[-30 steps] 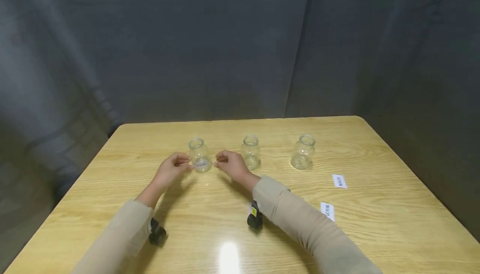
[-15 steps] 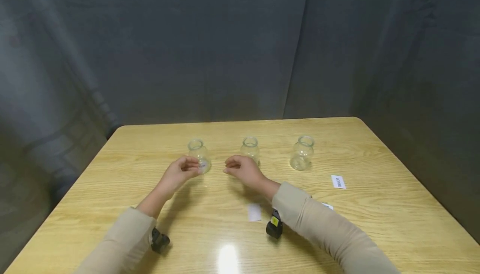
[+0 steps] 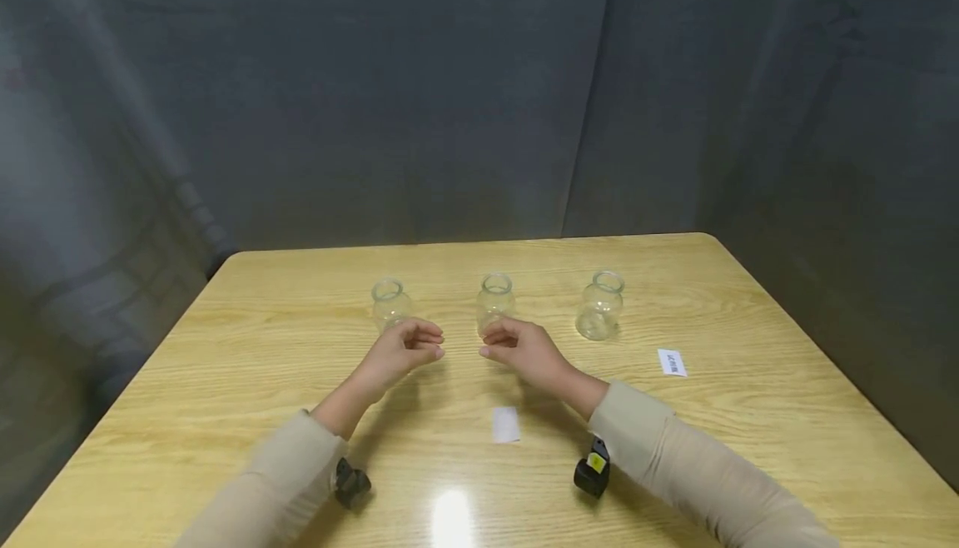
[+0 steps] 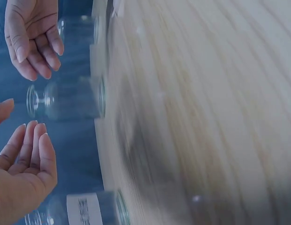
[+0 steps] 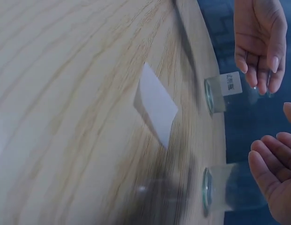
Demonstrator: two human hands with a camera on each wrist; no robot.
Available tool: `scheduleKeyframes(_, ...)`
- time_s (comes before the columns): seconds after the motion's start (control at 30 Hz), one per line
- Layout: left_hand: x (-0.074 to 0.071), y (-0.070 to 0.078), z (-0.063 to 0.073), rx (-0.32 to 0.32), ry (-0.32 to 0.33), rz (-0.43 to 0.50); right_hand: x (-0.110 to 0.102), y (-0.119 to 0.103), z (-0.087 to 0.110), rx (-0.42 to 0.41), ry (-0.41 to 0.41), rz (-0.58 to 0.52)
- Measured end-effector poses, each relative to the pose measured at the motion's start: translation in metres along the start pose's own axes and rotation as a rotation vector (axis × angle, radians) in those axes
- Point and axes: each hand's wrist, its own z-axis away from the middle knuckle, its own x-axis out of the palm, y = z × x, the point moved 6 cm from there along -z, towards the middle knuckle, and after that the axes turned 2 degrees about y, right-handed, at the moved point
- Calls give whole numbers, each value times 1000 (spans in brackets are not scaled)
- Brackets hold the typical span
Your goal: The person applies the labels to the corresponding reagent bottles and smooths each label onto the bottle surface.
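Base: Progress, as you're reading it?

Remote: One of three. Left jar (image 3: 389, 305) is carrying a printed label (image 4: 84, 209) on its side; middle jar (image 3: 495, 298) and right jar (image 3: 599, 311) are showing none. All three are standing upright in a row on the desk (image 3: 749, 440).

Base: Loose stock?

Remote: I'm counting two. Printed slip (image 3: 672, 362) is lying to the front right of the right jar; plain slip (image 3: 505, 425) is lying in front of the middle jar, visible face showing no print. Right sleeve (image 3: 667, 444) is covering part of the desk, so I'm not ruling out a third.

Base: Grip?

Remote: None. Left hand (image 3: 393, 355) and right hand (image 3: 534, 355) are hovering over the desk, fingers loosely bent, holding nothing. From the head view, left is sitting in front of the left jar, right in front of the middle one.

Base: So what's left?

Remote: Two going unlabelled, middle and right, as far as I'm seeing.
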Motion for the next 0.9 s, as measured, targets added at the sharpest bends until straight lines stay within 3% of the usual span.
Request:
scheduleKeyframes(0.5,43,14,-9,78,-101,6,-32,17,30,17,11,49)
scheduleKeyframes(0.9,78,18,-12,75,-218,22,-60,34,58,72,-4,94)
